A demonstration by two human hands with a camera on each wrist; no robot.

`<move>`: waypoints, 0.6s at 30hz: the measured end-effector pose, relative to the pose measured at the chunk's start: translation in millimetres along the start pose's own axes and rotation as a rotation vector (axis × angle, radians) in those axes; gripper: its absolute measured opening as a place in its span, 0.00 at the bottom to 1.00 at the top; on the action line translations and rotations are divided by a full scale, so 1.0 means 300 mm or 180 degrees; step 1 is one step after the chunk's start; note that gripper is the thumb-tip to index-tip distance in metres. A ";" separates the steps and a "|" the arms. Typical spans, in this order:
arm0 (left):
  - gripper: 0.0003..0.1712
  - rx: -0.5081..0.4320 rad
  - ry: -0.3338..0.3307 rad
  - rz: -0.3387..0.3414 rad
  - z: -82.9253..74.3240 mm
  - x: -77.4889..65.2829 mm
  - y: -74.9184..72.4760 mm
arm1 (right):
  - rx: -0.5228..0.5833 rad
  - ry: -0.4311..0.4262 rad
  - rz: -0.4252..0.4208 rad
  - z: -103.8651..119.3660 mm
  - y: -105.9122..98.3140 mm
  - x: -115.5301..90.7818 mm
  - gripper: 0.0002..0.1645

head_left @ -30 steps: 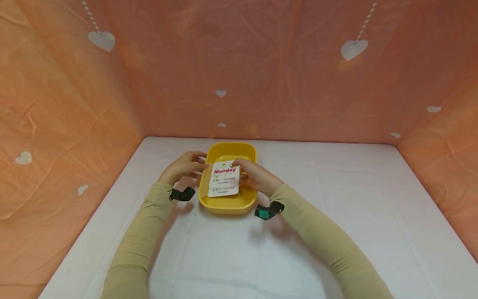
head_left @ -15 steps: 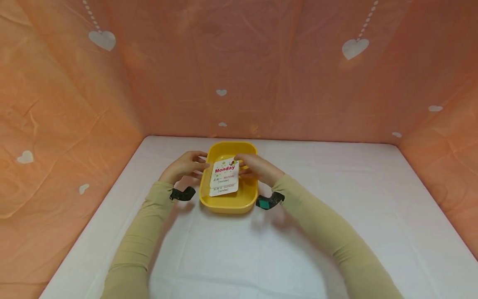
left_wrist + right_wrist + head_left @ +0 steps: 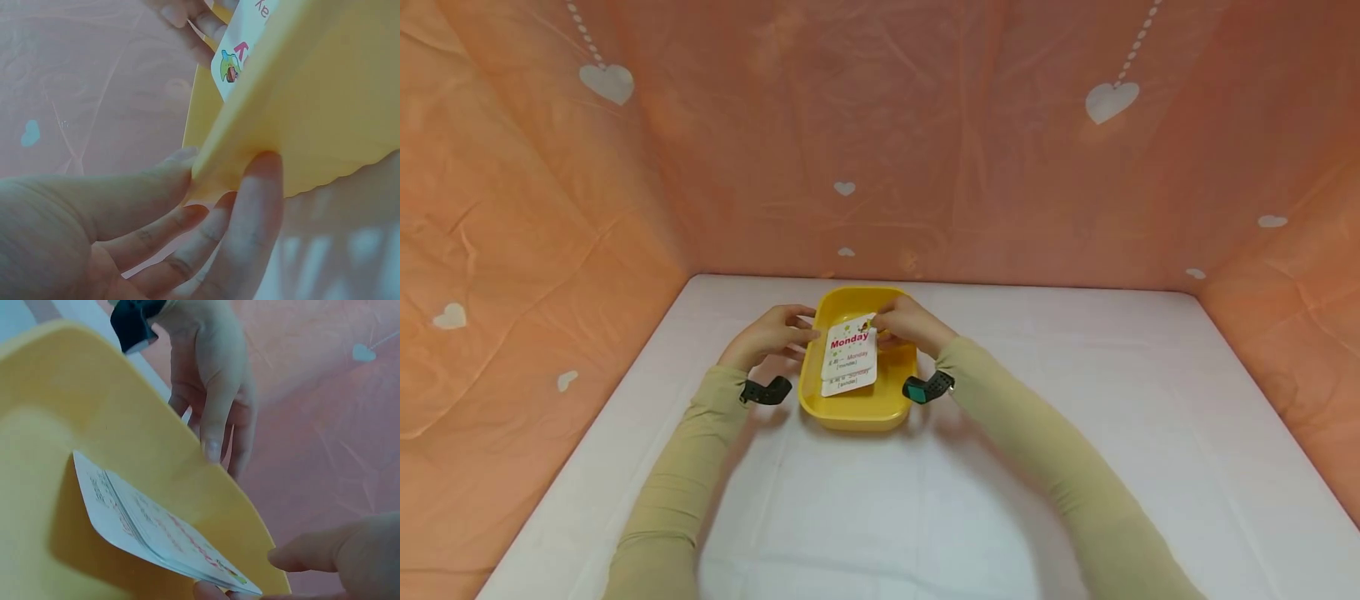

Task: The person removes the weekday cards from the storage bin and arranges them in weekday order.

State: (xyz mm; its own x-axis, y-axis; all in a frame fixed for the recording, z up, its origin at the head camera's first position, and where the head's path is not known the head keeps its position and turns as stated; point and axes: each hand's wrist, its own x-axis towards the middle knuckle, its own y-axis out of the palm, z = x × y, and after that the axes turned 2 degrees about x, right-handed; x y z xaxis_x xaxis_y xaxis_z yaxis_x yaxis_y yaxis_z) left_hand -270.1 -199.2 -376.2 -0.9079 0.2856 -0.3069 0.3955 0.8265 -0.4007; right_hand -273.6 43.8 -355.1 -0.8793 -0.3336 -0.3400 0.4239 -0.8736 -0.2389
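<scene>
A yellow plastic box (image 3: 868, 410) with rounded corners stands on the white table. My left hand (image 3: 772, 333) grips its left rim, thumb at the edge and fingertips against the outer wall (image 3: 325, 119). Inside lies a stack of white word cards (image 3: 850, 354), slightly fanned, tilted with the right side raised. The top card reads Monday in red; Sunday shows below it. My right hand (image 3: 917, 323) reaches over the box's right side and holds the stack by its upper right corner. In the right wrist view, its fingertips (image 3: 209, 591) are under the card edge, the thumb just above the corner.
The box stands near the back of the white-covered table (image 3: 850, 517). An orange-pink curtain (image 3: 970, 150) with white hearts encloses the back and sides. Each wrist wears a black strap (image 3: 928, 387).
My right hand has shifted slightly left, wrist higher in view. The cards have tilted more, their right side rising. The left hand and box have stayed in place.
</scene>
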 end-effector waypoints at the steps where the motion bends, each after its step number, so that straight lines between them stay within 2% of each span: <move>1: 0.31 0.0003 -0.0003 -0.0003 -0.001 0.000 0.001 | -0.0017 0.0009 -0.0016 -0.001 0.000 0.005 0.26; 5: 0.31 0.0008 -0.0013 0.0000 -0.003 -0.001 0.001 | -0.0122 0.0008 -0.0080 -0.005 0.000 0.018 0.28; 10: 0.31 -0.0018 -0.0027 0.0009 -0.007 -0.006 0.001 | -0.0329 -0.0124 -0.0184 -0.003 0.006 0.024 0.27; 13: 0.31 -0.0049 -0.0081 0.0052 -0.033 -0.024 0.005 | -0.0356 -0.0151 -0.0232 0.000 0.011 0.024 0.27; 18: 0.31 -0.0029 -0.0076 0.0034 -0.033 -0.021 0.008 | -0.0371 -0.0144 -0.0298 0.004 0.018 0.027 0.27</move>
State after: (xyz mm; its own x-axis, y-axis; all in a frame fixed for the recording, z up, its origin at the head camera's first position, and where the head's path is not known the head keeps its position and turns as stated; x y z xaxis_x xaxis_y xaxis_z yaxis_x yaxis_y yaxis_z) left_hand -264.8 -194.4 -366.7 -0.9000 0.2829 -0.3317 0.4037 0.8278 -0.3895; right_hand -278.7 35.9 -358.1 -0.9239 -0.2705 -0.2706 0.3596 -0.8555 -0.3725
